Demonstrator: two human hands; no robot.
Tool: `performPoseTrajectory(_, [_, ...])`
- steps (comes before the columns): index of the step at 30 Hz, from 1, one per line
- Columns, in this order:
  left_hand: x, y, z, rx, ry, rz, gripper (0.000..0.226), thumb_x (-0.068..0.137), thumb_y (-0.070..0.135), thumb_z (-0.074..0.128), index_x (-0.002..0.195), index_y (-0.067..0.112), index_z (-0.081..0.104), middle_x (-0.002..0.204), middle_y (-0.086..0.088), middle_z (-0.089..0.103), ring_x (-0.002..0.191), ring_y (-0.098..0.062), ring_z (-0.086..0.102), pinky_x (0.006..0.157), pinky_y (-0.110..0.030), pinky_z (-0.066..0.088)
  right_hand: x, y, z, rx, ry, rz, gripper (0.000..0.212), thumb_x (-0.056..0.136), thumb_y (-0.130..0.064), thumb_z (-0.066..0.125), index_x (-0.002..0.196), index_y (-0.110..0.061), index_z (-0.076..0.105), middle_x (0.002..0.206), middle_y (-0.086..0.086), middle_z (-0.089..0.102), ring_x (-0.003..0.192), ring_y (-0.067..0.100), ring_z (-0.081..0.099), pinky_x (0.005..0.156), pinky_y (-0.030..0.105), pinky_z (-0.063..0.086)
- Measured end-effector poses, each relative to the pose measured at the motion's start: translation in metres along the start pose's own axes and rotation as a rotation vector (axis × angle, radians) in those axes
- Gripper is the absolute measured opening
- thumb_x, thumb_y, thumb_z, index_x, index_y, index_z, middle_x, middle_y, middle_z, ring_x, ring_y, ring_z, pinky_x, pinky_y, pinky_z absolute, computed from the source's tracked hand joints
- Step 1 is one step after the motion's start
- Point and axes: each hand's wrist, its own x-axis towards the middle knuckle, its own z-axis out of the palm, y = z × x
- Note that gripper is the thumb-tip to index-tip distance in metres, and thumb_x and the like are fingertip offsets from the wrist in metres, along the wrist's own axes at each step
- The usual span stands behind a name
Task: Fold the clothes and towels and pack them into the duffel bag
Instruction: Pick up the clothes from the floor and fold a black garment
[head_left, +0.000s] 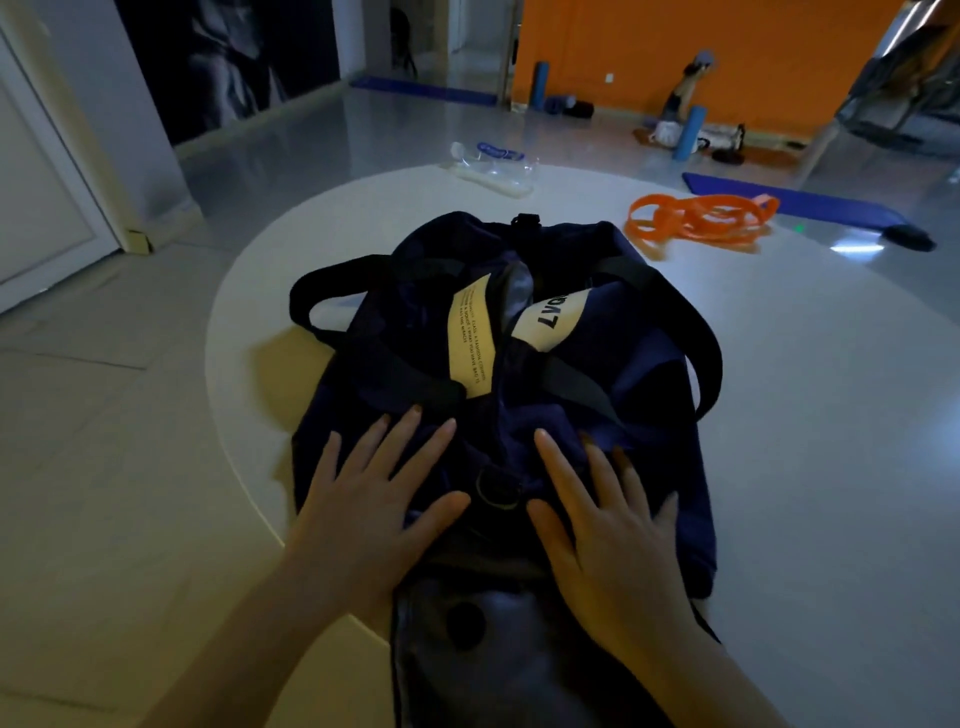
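A dark navy duffel bag with black straps and pale printed labels lies on the round white table, its length running away from me. My left hand rests flat on the bag's near left side with fingers spread. My right hand lies flat on the near right side, fingers apart too. Between the two hands sits a black ring buckle. The bag's top looks closed, so I see no clothes or towels.
Orange resistance bands lie at the table's far right. A clear plastic pouch sits at the far edge. Beyond the table are a blue mat, foam rollers and an orange wall; a white door stands at left.
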Motion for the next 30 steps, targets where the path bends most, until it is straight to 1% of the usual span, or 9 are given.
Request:
performPoseTrajectory(1, [0.009, -0.007, -0.003, 0.002, -0.02, -0.008, 0.083, 0.059, 0.085, -0.029, 0.136, 0.056, -0.021, 0.151, 0.021, -0.019, 0.144, -0.007, -0.013, 0.115, -0.041, -0.012, 0.01, -0.005, 0.003, 0.0, 0.005, 0.006, 0.057, 0.09, -0.067, 0.003, 0.145, -0.053, -0.001, 0.151, 0.004, 0.036, 0.139, 0.036, 0.031, 0.1, 0.073, 0.02])
performPoseTrajectory(4, [0.038, -0.032, -0.011, 0.012, -0.055, -0.018, 0.082, 0.054, 0.086, -0.029, 0.131, 0.058, -0.025, 0.148, 0.023, -0.023, 0.145, -0.007, -0.013, 0.115, -0.04, -0.013, 0.045, -0.023, 0.01, 0.026, 0.011, -0.014, 0.061, 0.082, -0.067, -0.003, 0.142, -0.053, -0.008, 0.156, 0.003, 0.024, 0.144, 0.034, 0.018, 0.106, 0.071, 0.009])
performPoseTrajectory(7, [0.07, -0.066, -0.017, 0.015, -0.068, -0.024, 0.081, 0.054, 0.088, -0.024, 0.13, 0.06, -0.021, 0.155, 0.021, -0.013, 0.146, -0.008, -0.009, 0.116, -0.041, -0.01, 0.086, -0.043, 0.014, 0.002, 0.019, -0.026, 0.07, 0.076, -0.065, -0.012, 0.145, -0.05, -0.009, 0.159, 0.002, 0.014, 0.145, 0.031, 0.011, 0.108, 0.07, 0.004])
performPoseTrajectory(9, [0.098, -0.09, -0.022, -0.007, -0.07, -0.026, 0.087, 0.053, 0.091, -0.021, 0.133, 0.059, -0.012, 0.159, 0.016, -0.003, 0.147, -0.009, -0.002, 0.116, -0.042, -0.006, 0.116, -0.059, 0.02, 0.006, 0.014, -0.013, 0.066, 0.083, -0.066, -0.008, 0.146, -0.048, -0.006, 0.159, 0.002, 0.012, 0.145, 0.031, 0.01, 0.108, 0.071, 0.004])
performPoseTrajectory(11, [0.128, -0.114, -0.027, -0.01, -0.048, -0.016, 0.093, 0.055, 0.092, -0.018, 0.139, 0.057, -0.003, 0.16, 0.014, 0.006, 0.146, -0.01, 0.006, 0.117, -0.043, 0.0, 0.148, -0.075, 0.026, 0.026, 0.014, -0.001, 0.056, 0.094, -0.062, 0.007, 0.148, -0.046, -0.001, 0.159, 0.003, 0.014, 0.145, 0.032, 0.009, 0.107, 0.072, 0.002])
performPoseTrajectory(13, [0.156, -0.135, -0.03, 0.001, -0.023, -0.004, 0.096, 0.058, 0.092, -0.014, 0.143, 0.053, 0.005, 0.159, 0.013, 0.012, 0.145, -0.01, 0.012, 0.116, -0.044, 0.005, 0.176, -0.09, 0.032, 0.037, 0.028, 0.011, 0.055, 0.097, -0.057, 0.015, 0.148, -0.043, 0.0, 0.157, 0.004, 0.017, 0.145, 0.033, 0.01, 0.106, 0.074, 0.002])
performPoseTrajectory(24, [0.243, -0.199, -0.028, 0.019, 0.045, -0.004, 0.096, 0.06, 0.092, -0.012, 0.145, 0.053, 0.01, 0.158, 0.012, 0.016, 0.144, -0.008, 0.016, 0.117, -0.043, 0.006, 0.277, -0.122, 0.053, 0.023, 0.11, 0.012, 0.056, 0.098, -0.056, 0.016, 0.149, -0.04, 0.0, 0.154, 0.005, 0.026, 0.144, 0.035, 0.014, 0.104, 0.076, 0.004])
performPoseTrajectory(28, [0.257, -0.211, -0.021, 0.071, 0.17, -0.067, 0.102, 0.059, 0.093, -0.012, 0.145, 0.049, 0.019, 0.157, 0.009, 0.024, 0.142, -0.013, 0.023, 0.117, -0.04, 0.019, 0.295, -0.126, 0.058, 0.019, 0.119, 0.009, 0.057, 0.097, -0.057, 0.016, 0.149, -0.04, 0.001, 0.152, 0.005, 0.028, 0.143, 0.036, 0.015, 0.104, 0.076, 0.003])
performPoseTrajectory(30, [0.257, -0.213, -0.019, 0.095, 0.232, -0.134, 0.1, 0.062, 0.094, -0.003, 0.146, 0.046, 0.024, 0.155, 0.007, 0.028, 0.141, -0.017, 0.027, 0.114, -0.042, 0.025, 0.303, -0.127, 0.06, 0.02, 0.11, 0.004, 0.057, 0.097, -0.057, 0.018, 0.149, -0.04, 0.003, 0.152, 0.006, 0.029, 0.143, 0.037, 0.014, 0.103, 0.076, 0.002])
